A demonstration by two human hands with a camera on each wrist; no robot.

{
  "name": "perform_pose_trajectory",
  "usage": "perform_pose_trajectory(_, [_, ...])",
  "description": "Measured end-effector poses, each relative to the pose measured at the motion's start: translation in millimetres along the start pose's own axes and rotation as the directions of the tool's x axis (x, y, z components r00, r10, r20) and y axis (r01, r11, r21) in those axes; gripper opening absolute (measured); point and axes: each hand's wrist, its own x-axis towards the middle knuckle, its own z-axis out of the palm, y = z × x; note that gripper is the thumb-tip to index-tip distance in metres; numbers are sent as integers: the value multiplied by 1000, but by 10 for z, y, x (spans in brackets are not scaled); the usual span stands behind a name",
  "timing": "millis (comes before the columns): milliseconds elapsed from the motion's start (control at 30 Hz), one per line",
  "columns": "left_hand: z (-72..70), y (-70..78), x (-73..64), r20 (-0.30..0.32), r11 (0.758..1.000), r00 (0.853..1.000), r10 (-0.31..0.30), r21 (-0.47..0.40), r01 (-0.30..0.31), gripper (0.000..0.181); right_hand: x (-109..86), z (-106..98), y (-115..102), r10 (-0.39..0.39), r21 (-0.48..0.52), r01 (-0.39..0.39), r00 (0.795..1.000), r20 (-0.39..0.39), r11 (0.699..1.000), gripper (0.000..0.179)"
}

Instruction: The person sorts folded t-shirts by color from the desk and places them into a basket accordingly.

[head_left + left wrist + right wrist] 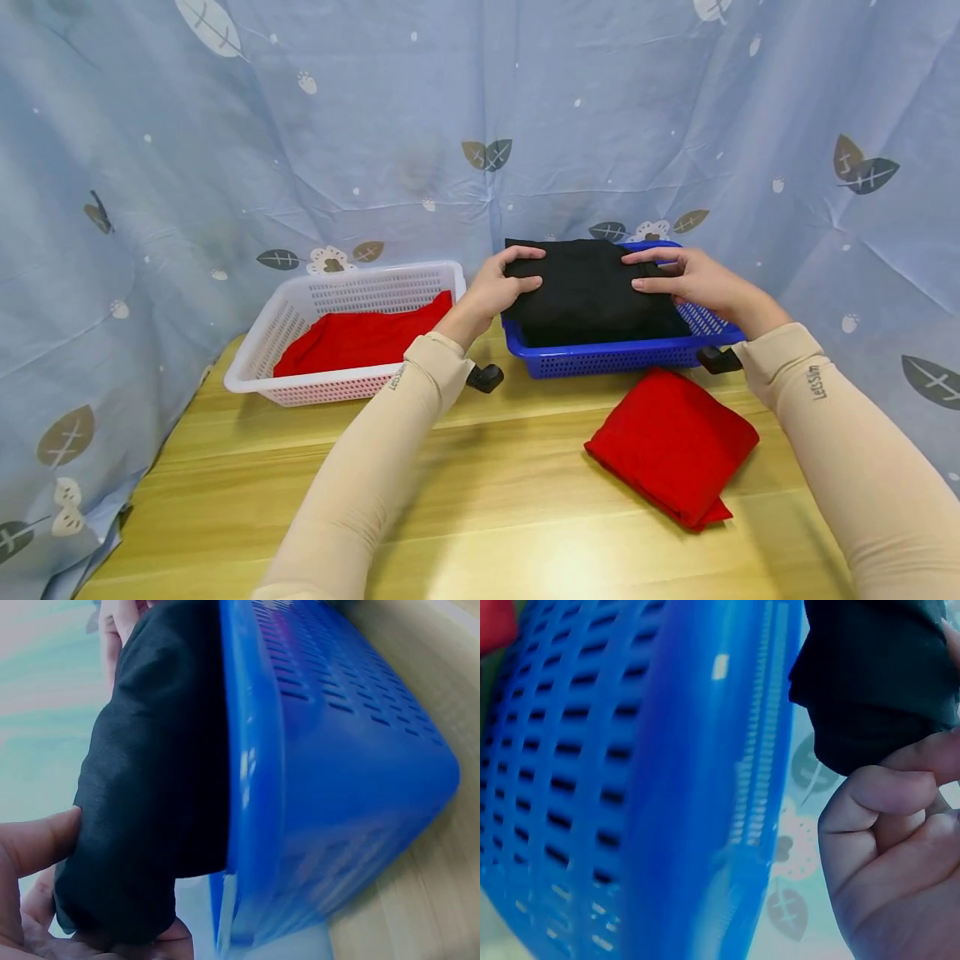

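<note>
A folded black cloth is held at its two ends over the blue basket. My left hand grips the left end, thumb on the near face and fingers curled beneath, as the left wrist view shows. At the opposite end, my right hand pinches the fabric; its curled fingers show under the cloth in the right wrist view. The cloth's lower part overlaps the basket's opening, and dark fabric fills the space behind the front rim.
Left of the blue basket stands a white basket with a red cloth inside. Another red cloth, folded, lies on the wooden table in front of the blue basket. A patterned blue curtain hangs close behind both baskets.
</note>
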Motion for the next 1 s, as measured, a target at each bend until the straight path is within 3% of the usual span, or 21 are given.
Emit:
perform_pose_trajectory(133, [123, -47, 67, 8, 999, 1000, 0, 35, 0, 39, 8, -34, 100, 25, -24, -25, 1000, -1, 999, 56])
perform_pose_trajectory(300, [217, -68, 90, 40, 994, 998, -50, 101, 46, 41, 5, -42, 195, 45, -99, -43, 999, 17, 994, 58])
perform_pose_trajectory(533, [370, 6, 149, 70, 953, 992, -101, 293, 76, 43, 11, -42, 299, 65, -179, -58, 997, 30, 982, 58])
perform_pose_trajectory(633, [447, 9, 177, 78, 929, 992, -99, 365, 64, 44, 16, -20, 340, 66, -202, -55, 996, 51, 978, 59])
perform_pose_trajectory(867, [506, -26, 205, 66, 847, 994, -87, 531, 38, 51, 31, 22, 330, 63, -266, -45, 996, 59, 963, 57])
perform_pose_trajectory(1000, [518, -58, 214, 69, 773, 995, -70, 634, 10, 50, 56, 43, 309, 43, -330, -17, 996, 72, 944, 55])
